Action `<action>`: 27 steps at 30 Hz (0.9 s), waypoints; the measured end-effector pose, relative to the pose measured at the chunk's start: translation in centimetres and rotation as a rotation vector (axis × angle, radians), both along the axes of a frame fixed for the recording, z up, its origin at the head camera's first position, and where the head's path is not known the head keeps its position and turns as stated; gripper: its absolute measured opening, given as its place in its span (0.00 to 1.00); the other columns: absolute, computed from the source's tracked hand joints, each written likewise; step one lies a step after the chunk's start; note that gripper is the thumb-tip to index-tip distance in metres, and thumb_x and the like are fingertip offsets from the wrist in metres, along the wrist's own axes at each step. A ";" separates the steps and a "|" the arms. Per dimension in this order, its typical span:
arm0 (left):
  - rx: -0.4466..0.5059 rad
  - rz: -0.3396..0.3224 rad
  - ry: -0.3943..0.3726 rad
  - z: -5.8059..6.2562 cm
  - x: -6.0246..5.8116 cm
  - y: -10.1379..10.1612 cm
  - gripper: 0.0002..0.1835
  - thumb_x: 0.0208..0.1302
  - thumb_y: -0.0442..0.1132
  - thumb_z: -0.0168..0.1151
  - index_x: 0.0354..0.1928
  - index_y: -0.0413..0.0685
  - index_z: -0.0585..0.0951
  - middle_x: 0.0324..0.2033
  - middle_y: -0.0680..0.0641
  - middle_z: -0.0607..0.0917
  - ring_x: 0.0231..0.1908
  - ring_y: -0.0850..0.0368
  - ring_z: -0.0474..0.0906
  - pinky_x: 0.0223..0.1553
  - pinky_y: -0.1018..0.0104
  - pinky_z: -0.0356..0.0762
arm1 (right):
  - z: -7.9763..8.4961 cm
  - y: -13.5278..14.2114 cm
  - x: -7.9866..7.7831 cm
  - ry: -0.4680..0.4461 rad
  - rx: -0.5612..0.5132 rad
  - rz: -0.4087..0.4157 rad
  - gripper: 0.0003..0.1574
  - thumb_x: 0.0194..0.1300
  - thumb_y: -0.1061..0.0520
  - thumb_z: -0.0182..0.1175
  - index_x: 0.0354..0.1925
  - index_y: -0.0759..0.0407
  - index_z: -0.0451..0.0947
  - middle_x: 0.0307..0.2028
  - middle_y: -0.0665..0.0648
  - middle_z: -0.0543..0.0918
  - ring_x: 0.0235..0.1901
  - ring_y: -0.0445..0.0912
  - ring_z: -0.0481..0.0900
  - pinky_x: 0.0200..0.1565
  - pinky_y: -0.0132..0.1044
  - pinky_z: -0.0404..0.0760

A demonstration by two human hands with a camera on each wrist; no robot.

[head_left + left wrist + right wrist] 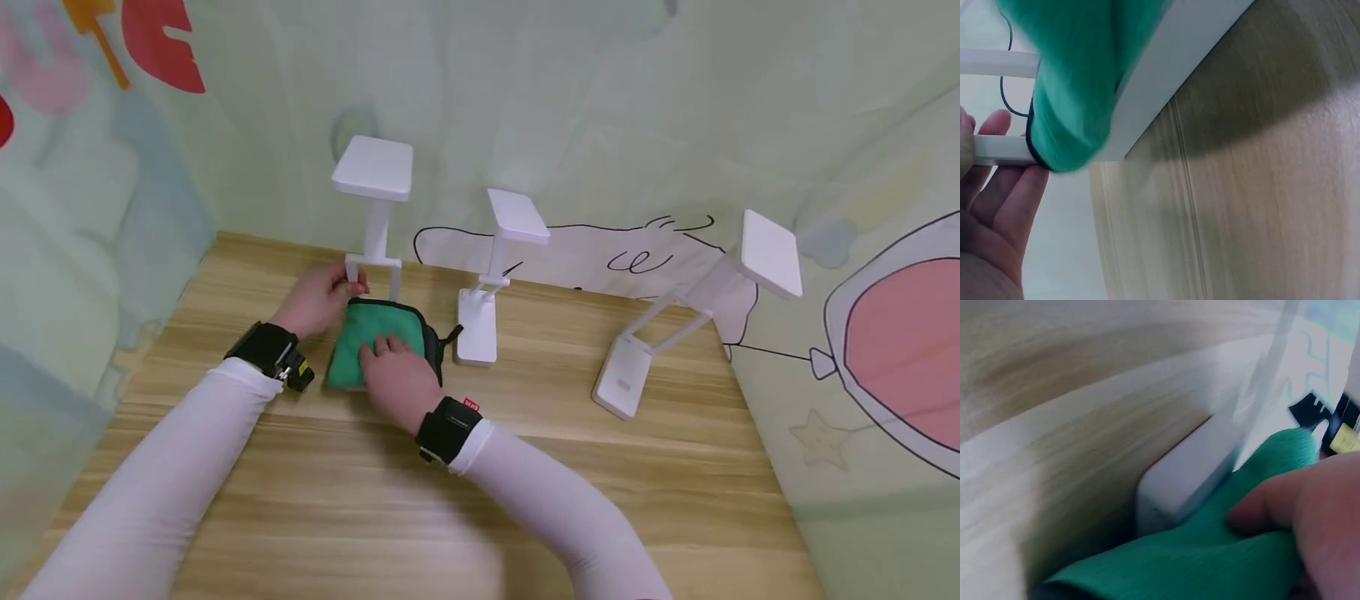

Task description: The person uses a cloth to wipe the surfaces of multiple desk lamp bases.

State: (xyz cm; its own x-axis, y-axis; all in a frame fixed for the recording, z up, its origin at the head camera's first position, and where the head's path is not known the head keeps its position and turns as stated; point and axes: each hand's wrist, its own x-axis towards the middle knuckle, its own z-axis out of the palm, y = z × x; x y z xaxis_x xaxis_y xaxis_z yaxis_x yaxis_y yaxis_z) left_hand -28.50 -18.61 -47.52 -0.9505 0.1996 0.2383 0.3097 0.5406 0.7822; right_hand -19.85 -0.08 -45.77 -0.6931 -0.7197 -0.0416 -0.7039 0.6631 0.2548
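Note:
The leftmost white desk lamp (375,171) stands at the back left with its base mostly hidden under a green cloth (386,325) with black edging. My left hand (313,298) grips one of that lamp's lower arm bars (1004,150) between thumb and fingers. On top of the cloth, my right hand (401,379) holds it against the lamp base (1182,475), and the cloth bunches around its digits. A black underside and a small dark loop show at the cloth's right edge. Part of the right hand's grip is hidden in the folds.
A second white desk lamp (480,325) stands just right of the cloth. Farther right is a third white desk lamp (622,375), its head tilted. All stand on a wood-grain table (337,508), with a printed curtain (600,108) hanging behind and at the sides.

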 end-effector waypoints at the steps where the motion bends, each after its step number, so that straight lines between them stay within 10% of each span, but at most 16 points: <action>1: -0.008 0.007 0.006 0.1 0.1 -0.1 0.05 0.73 0.33 0.55 0.41 0.39 0.79 0.38 0.40 0.86 0.45 0.46 0.80 0.51 0.45 0.76 | 0.2 0.0 0.6 0.038 0.016 0.005 0.21 0.72 0.51 0.55 0.58 0.58 0.77 0.50 0.58 0.82 0.52 0.50 0.76 0.55 0.38 0.77; 6: -0.045 0.020 0.032 0.3 0.2 -0.3 0.06 0.73 0.34 0.56 0.41 0.39 0.79 0.38 0.39 0.86 0.44 0.45 0.80 0.49 0.44 0.76 | 0.9 -0.2 3.3 0.127 0.083 0.031 0.19 0.69 0.47 0.55 0.47 0.57 0.82 0.39 0.56 0.84 0.40 0.48 0.80 0.47 0.37 0.81; 12: -0.024 0.027 0.014 0.5 0.4 0.3 0.05 0.72 0.33 0.57 0.40 0.39 0.80 0.38 0.40 0.87 0.43 0.46 0.80 0.47 0.46 0.76 | 0.7 -0.6 4.4 0.104 0.086 0.067 0.23 0.71 0.48 0.54 0.57 0.57 0.79 0.48 0.59 0.84 0.49 0.51 0.79 0.52 0.39 0.79; 27: -0.010 0.031 -0.003 0.3 0.4 0.1 0.05 0.73 0.34 0.57 0.40 0.42 0.81 0.39 0.42 0.86 0.43 0.48 0.79 0.48 0.48 0.75 | -0.6 -1.0 -0.1 -0.009 -0.060 0.080 0.22 0.70 0.49 0.57 0.59 0.54 0.75 0.49 0.53 0.80 0.51 0.47 0.74 0.51 0.33 0.78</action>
State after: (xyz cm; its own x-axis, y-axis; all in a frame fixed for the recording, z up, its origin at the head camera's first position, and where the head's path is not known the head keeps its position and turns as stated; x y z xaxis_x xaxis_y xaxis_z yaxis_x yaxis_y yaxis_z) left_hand -28.11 -18.53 -47.24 -0.9569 0.1727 0.2336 0.2905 0.5574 0.7778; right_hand -19.94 -1.11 -46.35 -0.6330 -0.7742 -0.0029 -0.7573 0.6184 0.2102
